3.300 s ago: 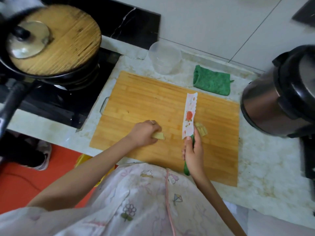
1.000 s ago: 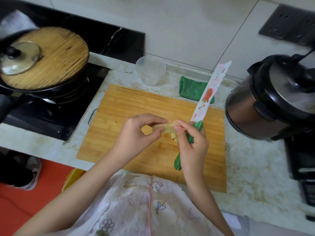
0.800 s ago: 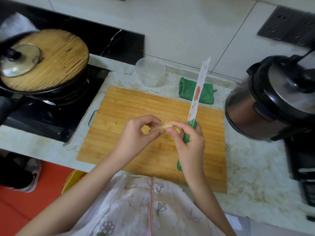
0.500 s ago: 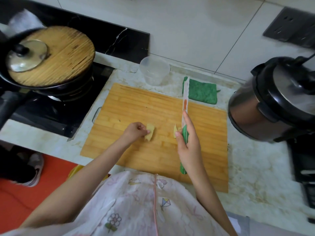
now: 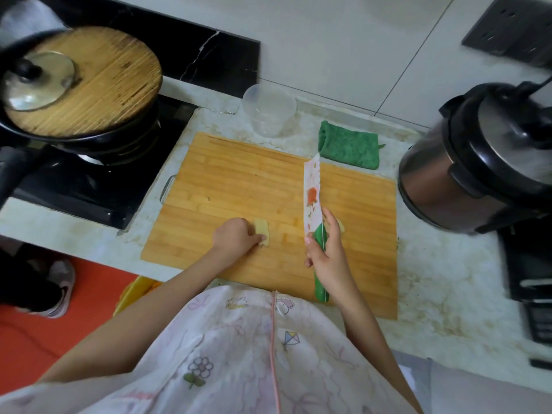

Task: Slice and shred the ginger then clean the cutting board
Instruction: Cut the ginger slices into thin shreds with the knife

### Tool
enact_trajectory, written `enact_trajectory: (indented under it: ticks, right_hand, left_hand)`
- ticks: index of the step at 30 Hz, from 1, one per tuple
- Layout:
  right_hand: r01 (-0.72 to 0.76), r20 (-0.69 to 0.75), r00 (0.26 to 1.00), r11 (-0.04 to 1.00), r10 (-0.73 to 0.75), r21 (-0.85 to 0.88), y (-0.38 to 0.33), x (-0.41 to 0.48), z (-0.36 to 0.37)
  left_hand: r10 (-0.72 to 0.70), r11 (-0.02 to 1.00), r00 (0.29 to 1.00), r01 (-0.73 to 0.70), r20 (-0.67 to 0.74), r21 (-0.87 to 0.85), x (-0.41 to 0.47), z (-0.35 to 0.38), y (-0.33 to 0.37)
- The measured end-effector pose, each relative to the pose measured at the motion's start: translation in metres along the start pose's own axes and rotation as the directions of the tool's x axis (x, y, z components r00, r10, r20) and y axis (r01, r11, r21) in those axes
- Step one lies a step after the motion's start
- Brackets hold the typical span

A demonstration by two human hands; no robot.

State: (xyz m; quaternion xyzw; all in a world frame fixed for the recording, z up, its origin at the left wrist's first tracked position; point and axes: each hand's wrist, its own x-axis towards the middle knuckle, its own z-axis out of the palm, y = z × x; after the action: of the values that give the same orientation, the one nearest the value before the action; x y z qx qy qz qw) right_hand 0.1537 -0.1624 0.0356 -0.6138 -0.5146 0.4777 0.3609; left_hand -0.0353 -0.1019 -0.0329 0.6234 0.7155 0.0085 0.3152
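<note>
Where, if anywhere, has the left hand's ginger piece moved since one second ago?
Yes. The ginger piece came down from mid-air onto the cutting board, held by the left hand, left of the knife.

Matt wood cutting board, terry cloth

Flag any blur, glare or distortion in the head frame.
Head view: wide-angle bowing at the edges; steel pressure cooker with black lid blurred; soft sheen on round metal pot lid; left hand on pale ginger piece, right hand gripping green-handled floral knife, and bamboo cutting board fairly sharp.
</note>
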Motion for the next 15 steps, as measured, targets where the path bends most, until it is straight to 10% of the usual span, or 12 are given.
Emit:
enact_trajectory:
  ticks: [4,7,15]
  right_hand:
    - [-0.101,0.054,0.994,0.989,0.095,0.111,0.004,-0.005,-0.002]
    - [-0.137,0.024,0.991,0.978,0.135,0.159,0.005,-0.006,-0.004]
    - [-0.175,-0.107,0.981,0.975,0.161,-0.14,0.015,-0.014,0.004]
  left_hand:
    - [0.335,0.94,0.934,-0.323,-0.125,0.107,0.001,-0.009,-0.016]
    - [0.76,0.625,0.65,-0.724,-0.016,0.291,0.017,-0.013,-0.037]
    - [0.869,0.485,0.491,-0.816,-0.065,0.315,0.036,-0.004,-0.039]
